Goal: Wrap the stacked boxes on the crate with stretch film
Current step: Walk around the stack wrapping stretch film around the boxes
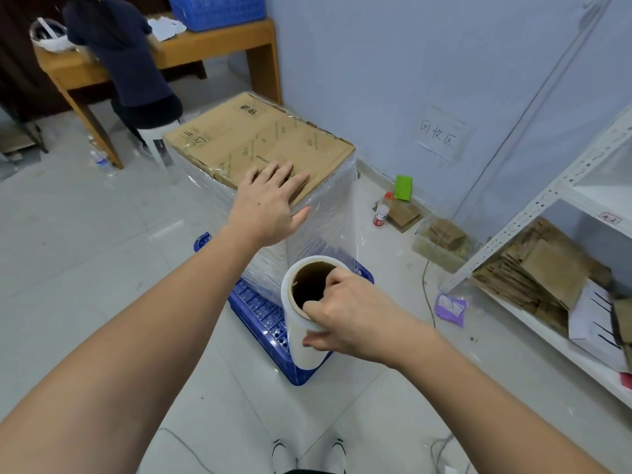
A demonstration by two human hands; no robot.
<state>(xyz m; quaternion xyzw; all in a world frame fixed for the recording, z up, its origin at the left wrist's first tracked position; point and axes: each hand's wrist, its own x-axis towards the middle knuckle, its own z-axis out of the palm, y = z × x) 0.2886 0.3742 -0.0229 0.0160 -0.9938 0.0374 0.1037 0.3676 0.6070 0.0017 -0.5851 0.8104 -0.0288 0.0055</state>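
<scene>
A stack of brown cardboard boxes (260, 138) stands on a blue plastic crate (260, 316) on the floor. Clear stretch film (328, 213) covers the stack's sides. My left hand (270, 203) lies flat, fingers spread, on the near top edge of the stack. My right hand (345, 313) grips the upright white stretch film roll (301, 336) by its rim, thumb and a finger inside the cardboard core. The roll sits right at the stack's near corner, above the crate. A sheet of film runs from the roll to the stack's right side.
A person in dark clothes sits at a wooden table (178, 53) behind the stack, with a blue basket (219, 12) on it. A white shelf (561, 268) with flattened cardboard stands at right. A bottle (382, 210), green card, purple packet (450, 307) and cable lie on the floor.
</scene>
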